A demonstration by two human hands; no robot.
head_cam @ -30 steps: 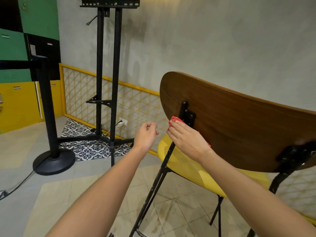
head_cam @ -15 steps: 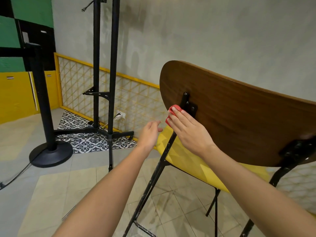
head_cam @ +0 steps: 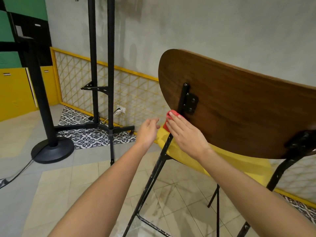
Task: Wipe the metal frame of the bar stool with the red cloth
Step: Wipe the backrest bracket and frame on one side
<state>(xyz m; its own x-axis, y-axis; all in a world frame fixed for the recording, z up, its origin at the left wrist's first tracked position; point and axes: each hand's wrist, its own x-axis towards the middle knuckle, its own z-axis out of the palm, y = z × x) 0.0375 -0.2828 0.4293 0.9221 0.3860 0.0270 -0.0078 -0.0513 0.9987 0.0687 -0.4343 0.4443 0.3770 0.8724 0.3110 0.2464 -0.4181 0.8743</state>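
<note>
The bar stool has a brown wooden backrest (head_cam: 239, 108), a yellow seat (head_cam: 186, 158) and a black metal frame (head_cam: 153, 175). My right hand (head_cam: 186, 135) presses the red cloth (head_cam: 172, 113) against the frame's left post, just below the backrest bracket (head_cam: 191, 103). Its fingers lie flat over the cloth and its thumb is hidden. My left hand (head_cam: 148, 130) hovers just left of the post with fingers extended, holding nothing and slightly blurred.
Left of the stool stand two tall black poles (head_cam: 110, 65) on a floor base and a black post on a round base (head_cam: 53, 149). A yellow lattice fence (head_cam: 136, 93) with a wall socket (head_cam: 121, 109) runs along the wall. A cable (head_cam: 20, 171) crosses the tiled floor.
My right hand has slid the cloth a little down the post, from beside the bracket to below it. My left hand's fingers have uncurled and stretched out.
</note>
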